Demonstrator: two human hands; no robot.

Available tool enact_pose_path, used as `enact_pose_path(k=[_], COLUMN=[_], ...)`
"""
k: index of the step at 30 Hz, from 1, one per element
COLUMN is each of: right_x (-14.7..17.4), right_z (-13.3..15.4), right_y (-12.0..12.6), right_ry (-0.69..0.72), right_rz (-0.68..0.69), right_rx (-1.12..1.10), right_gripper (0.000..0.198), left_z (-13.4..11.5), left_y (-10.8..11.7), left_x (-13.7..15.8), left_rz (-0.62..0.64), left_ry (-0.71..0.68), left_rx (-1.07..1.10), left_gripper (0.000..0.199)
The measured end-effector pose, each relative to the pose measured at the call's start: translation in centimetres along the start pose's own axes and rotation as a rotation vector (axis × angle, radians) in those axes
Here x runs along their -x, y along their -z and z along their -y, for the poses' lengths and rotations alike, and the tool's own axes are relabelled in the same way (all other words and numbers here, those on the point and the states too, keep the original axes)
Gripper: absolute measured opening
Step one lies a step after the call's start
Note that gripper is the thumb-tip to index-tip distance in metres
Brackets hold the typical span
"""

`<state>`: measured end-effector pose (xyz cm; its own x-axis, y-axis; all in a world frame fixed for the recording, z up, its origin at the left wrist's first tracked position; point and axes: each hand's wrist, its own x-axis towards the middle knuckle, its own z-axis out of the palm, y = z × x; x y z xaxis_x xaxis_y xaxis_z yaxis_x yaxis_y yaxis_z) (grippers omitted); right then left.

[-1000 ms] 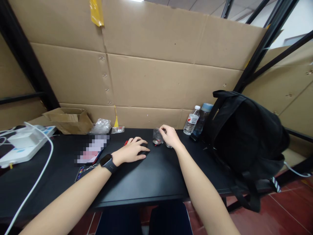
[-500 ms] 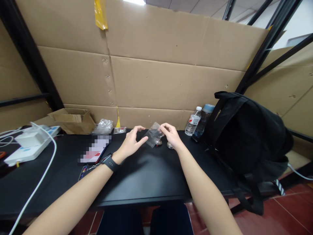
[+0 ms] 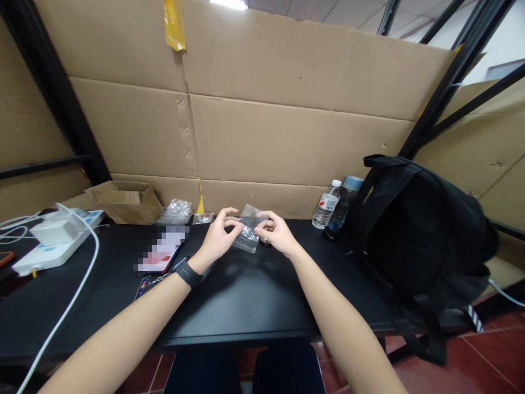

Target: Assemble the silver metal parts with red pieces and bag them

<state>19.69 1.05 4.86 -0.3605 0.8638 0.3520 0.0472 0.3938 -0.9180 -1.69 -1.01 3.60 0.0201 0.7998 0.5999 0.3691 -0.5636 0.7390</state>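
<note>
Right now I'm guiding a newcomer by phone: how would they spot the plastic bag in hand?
Find the black tabletop below the cardboard wall. Midway across are the left hand and right hand. The clear plastic bag is held between them, unlike the crumpled plastic beside the cardboard box.

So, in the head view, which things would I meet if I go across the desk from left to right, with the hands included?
White power strip, open cardboard box, crumpled clear plastic, left hand, small clear plastic bag, right hand, white-capped water bottle, black backpack.
</note>
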Motion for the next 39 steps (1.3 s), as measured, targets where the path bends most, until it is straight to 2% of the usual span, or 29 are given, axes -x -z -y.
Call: enact_pose_path(k=[2, 3, 7, 11, 15, 18, 21, 23, 25, 27, 30, 35, 39], right_x=[-0.1, -0.1, -0.1, 0.1, 0.0, -0.2, -0.4, -0.4, -0.4, -0.3, -0.3, -0.4, -0.5], right_z=[-0.3, -0.4, -0.5, -0.5, -0.9, -1.0, -0.7, -0.5, -0.4, -0.3, -0.3, -0.7, -1.2], right_y=[0.1, 0.1, 0.3, -0.1, -0.3, 0.0, 0.6, 1.0, 1.2, 1.4, 1.5, 1.8, 2.6], right_ry=[-0.020, -0.033, -0.089, -0.099, -0.090, -0.103, -0.106, -0.100, -0.097, -0.093, -0.082, -0.063, -0.023], right_rz=[-0.030, -0.051, -0.069, -0.036, -0.026, -0.039, -0.073, -0.094, -0.098, -0.085, -0.061, -0.037, -0.041], right_rx=[-0.005, -0.006, -0.022, -0.029, -0.021, -0.033, -0.032, -0.015, -0.001, 0.002, 0.006, 0.050, 0.214], right_gripper=[0.052, 0.054, 0.060, 0.060, 0.059, 0.058, 0.058, 0.058, 0.056, 0.055, 0.053, 0.050, 0.041], left_z=[-0.5, -0.8, -1.8, -1.3, 0.0, 1.5, 3.7, 5.5, 7.3, 9.0, 10.9, 11.8, 11.7], left_y=[0.6, 0.9, 1.9, 1.4, 1.4, 3.9, 8.5, 11.9, 14.7, 16.5, 17.6, 17.5, 17.3], left_x=[0.1, 0.1, 0.3, 0.4, -0.2, -2.0, -4.4, -5.5, -5.9, -5.8, -5.3, -5.3, -5.8], left_rz=[-0.050, -0.036, 0.256, 0.354, 0.351, 0.232, 0.012, -0.185, -0.263, -0.230, -0.104, 0.171, 0.252], left_ry=[-0.094, -0.165, -0.430, -0.490, -0.502, -0.435, -0.283, -0.134, -0.003, 0.099, 0.206, 0.330, 0.419], left_rx=[-0.151, -0.248, -0.549, -0.636, -0.667, -0.711, -0.823, -0.897, -0.961, -1.016, -1.068, -1.074, -1.072], left_gripper=[0.032, 0.033, 0.047, 0.023, 0.025, 0.023, 0.019, 0.023, 0.030, 0.031, 0.031, 0.038, 0.045])
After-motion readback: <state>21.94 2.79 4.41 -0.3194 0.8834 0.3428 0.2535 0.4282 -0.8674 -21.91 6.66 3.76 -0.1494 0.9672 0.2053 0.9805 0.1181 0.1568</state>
